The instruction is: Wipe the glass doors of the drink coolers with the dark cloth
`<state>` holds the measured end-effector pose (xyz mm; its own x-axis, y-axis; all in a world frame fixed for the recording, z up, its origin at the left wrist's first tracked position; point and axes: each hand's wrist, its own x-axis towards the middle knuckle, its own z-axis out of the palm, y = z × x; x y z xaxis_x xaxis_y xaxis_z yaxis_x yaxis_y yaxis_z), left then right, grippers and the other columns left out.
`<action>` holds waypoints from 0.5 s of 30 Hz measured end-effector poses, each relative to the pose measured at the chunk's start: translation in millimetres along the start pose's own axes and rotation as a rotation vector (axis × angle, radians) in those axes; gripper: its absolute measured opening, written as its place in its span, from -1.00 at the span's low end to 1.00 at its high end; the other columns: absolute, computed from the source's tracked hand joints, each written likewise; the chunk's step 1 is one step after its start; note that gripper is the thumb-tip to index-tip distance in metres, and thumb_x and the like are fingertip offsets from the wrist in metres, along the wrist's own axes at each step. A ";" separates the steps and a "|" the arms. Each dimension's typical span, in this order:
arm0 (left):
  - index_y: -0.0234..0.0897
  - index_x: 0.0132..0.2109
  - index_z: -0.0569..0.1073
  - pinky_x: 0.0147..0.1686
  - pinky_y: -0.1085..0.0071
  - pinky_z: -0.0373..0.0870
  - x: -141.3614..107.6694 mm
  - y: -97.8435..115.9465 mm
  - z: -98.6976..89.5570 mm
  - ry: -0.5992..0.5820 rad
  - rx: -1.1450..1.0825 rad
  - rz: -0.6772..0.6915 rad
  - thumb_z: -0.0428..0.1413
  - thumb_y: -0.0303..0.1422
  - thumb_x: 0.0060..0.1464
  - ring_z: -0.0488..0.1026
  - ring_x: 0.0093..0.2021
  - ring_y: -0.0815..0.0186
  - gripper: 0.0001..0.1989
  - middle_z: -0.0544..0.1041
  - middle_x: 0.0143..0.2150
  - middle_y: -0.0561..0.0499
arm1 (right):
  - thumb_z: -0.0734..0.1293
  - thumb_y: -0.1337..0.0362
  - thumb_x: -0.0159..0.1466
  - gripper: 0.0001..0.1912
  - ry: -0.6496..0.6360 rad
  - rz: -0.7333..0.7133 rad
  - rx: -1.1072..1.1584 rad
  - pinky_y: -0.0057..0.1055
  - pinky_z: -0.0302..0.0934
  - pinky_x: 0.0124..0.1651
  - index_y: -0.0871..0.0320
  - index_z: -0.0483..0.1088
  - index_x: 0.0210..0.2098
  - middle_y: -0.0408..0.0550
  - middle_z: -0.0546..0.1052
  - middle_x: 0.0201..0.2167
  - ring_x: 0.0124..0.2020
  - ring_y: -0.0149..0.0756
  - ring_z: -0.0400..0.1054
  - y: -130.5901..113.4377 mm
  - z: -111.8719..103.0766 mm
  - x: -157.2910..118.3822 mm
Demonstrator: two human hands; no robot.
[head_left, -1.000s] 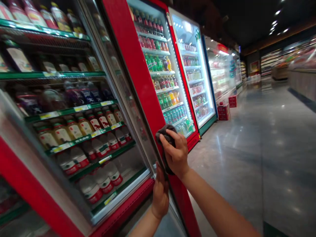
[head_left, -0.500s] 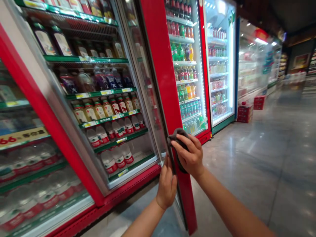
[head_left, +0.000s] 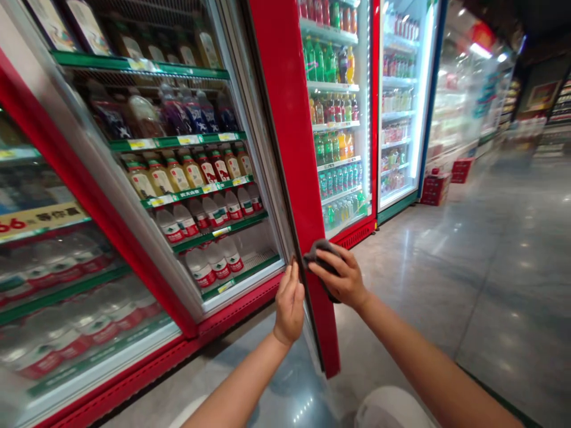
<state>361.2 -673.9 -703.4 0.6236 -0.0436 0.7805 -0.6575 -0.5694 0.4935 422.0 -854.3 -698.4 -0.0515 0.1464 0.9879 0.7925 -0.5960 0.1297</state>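
A red-framed fridge door (head_left: 285,119) stands swung open in front of me. My right hand (head_left: 341,276) is closed around a dark grey cloth (head_left: 322,246) and presses it to the door's outer edge, near the lower end. On the inner side of the same door, my left hand (head_left: 289,306) has its fingers stretched out and close together. Its fingertips rest at the dark seal strip by the door's edge, and it holds nothing that I can see. Part of the cloth is hidden behind my right fingers.
Left of the door, the fridge shelves (head_left: 196,193) carry bottled drinks (head_left: 176,175). Another lit drinks fridge (head_left: 334,119) stands beyond the door. Red boxes (head_left: 435,189) sit on the shiny grey floor (head_left: 428,279) farther back. A pale rounded shape (head_left: 392,407) shows at the bottom edge.
Both hands have moved lower along the door, and its bottom corner now appears higher in view. The cloth stays in my right hand. My camera view has tilted down.
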 end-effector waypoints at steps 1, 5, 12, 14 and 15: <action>-0.21 0.41 0.26 0.42 0.12 0.18 -1.7 -2.4 -5.5 0.002 0.004 -0.004 -0.12 -0.18 0.42 0.21 0.44 0.14 -0.48 0.33 0.41 -0.15 | 0.36 0.34 0.39 -0.69 -0.027 -0.033 -0.015 -0.19 0.36 0.25 -0.17 0.57 0.03 -0.16 0.62 0.05 0.30 -0.23 0.29 -10.8 0.6 -26.8; -0.25 0.43 0.22 0.42 0.13 0.14 -8.0 -10.5 -27.5 -0.002 0.041 0.012 -0.14 -0.14 0.42 0.17 0.46 0.14 -0.45 0.26 0.45 -0.17 | 0.47 0.30 0.31 -0.79 -0.147 -0.266 0.029 -0.25 0.30 0.30 -0.20 0.60 -0.13 -0.34 0.66 -0.09 0.14 -0.39 0.43 -42.7 10.1 -90.3; -0.27 0.46 0.16 0.45 0.09 0.05 -18.1 -20.2 -64.4 0.023 0.128 0.009 -0.18 -0.08 0.42 0.10 0.49 0.10 -0.39 0.22 0.47 -0.17 | 0.48 0.32 0.30 -0.74 -0.175 -0.099 0.158 -0.19 0.31 0.31 -0.27 0.58 -0.14 -0.36 0.67 -0.10 0.13 -0.39 0.45 -78.9 52.9 -103.8; -0.30 0.45 0.18 0.46 0.09 0.04 -20.5 -23.8 -72.7 0.042 0.137 -0.018 -0.18 -0.05 0.42 0.08 0.50 0.09 -0.37 0.21 0.47 -0.19 | 0.48 0.35 0.29 -0.76 -0.153 -0.173 0.194 -0.22 0.28 0.33 -0.21 0.58 -0.19 -0.38 0.67 -0.12 0.11 -0.40 0.45 -94.4 61.2 -119.0; -0.31 0.45 0.19 0.46 0.09 0.04 -21.0 -25.3 -76.9 0.051 0.138 -0.033 -0.19 -0.03 0.41 0.08 0.50 0.09 -0.36 0.23 0.47 -0.20 | 0.48 0.36 0.30 -0.76 -0.173 -0.205 0.218 -0.24 0.26 0.35 -0.20 0.58 -0.19 -0.38 0.67 -0.12 0.10 -0.42 0.46 -101.2 64.3 -126.3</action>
<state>332.2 -595.4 -702.8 0.6193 0.0173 0.7850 -0.5700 -0.6777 0.4646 387.5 -761.7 -841.8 -0.1336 0.3886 0.9117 0.8886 -0.3604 0.2838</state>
